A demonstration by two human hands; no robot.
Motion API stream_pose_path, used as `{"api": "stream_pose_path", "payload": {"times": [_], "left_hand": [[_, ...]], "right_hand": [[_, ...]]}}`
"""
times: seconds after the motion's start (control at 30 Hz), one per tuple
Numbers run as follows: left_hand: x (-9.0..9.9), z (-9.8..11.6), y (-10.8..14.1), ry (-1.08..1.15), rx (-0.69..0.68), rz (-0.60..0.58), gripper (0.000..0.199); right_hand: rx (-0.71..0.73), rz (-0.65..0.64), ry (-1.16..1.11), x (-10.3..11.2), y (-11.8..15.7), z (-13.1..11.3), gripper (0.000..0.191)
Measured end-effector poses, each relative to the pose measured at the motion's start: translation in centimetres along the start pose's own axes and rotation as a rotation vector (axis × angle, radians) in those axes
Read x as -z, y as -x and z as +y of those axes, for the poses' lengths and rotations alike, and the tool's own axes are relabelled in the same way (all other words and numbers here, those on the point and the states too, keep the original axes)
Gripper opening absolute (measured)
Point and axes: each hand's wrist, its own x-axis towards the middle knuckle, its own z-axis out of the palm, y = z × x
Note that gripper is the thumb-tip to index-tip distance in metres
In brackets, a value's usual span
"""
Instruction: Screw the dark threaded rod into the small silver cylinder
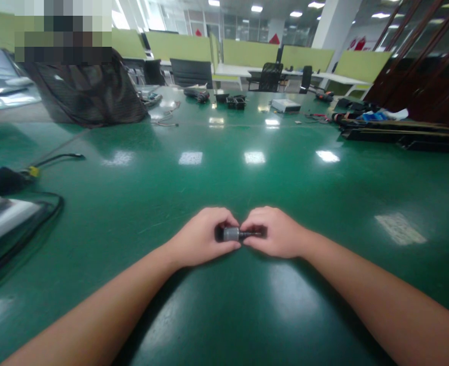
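Observation:
A small grey-and-black cylindrical part [231, 234] with a thinner dark shaft lies level between my two hands, low over the green tabletop or resting on it; I cannot tell which. My left hand [209, 236] curls around the thicker grey end, thumb below and fingers above. On the other side, my right hand [272, 233] pinches the thin dark end between thumb and fingers. The fingertips of both hands nearly meet at the middle of the part. Its outer ends are partly hidden inside my hands, and its exact kind is unclear.
The glossy green table [224, 178] spreads around my hands. Cables and a dark device [5, 180] lie at left, near a black mesh chair [91, 91]. At the far side are a silver box [285, 105] and black parts [235, 101]. Long dark panels [407, 132] are stacked at right.

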Motion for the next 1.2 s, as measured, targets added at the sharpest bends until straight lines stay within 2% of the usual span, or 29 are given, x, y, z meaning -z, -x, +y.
{"api": "stream_pose_path", "payload": {"times": [0.47,0.8,1.2], "left_hand": [[0.0,-0.01,-0.12,0.001,-0.008,0.001,0.021],[0.07,0.0,-0.16,0.007,-0.013,-0.015,0.02],[0.18,0.2,-0.06,0.002,0.005,-0.02,0.022]], "right_hand": [[0.065,0.054,0.056,-0.2,-0.12,-0.2,0.008],[0.06,0.01,0.127,-0.07,-0.13,-0.13,0.009],[0.061,0.002,0.112,0.23,0.08,-0.12,0.007]]}}
